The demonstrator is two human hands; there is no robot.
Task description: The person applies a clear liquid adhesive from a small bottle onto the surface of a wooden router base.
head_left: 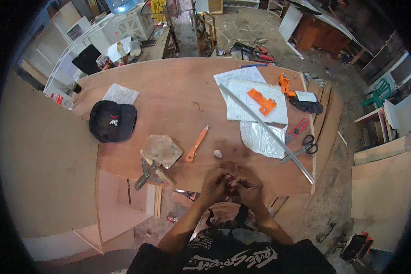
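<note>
Here, left hand (216, 184) meeting right hand (251, 188), clear bottle (62, 102) far left

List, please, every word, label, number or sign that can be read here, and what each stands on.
Black shirt: large pale lettering across the front, wording not copied here; the finer lines are too small to read.
Black cap: a small red-and-white emblem, too small to read surely.
White papers: faint marks, too small to read.
Clear bottle: red label, too blurred to read.
</note>
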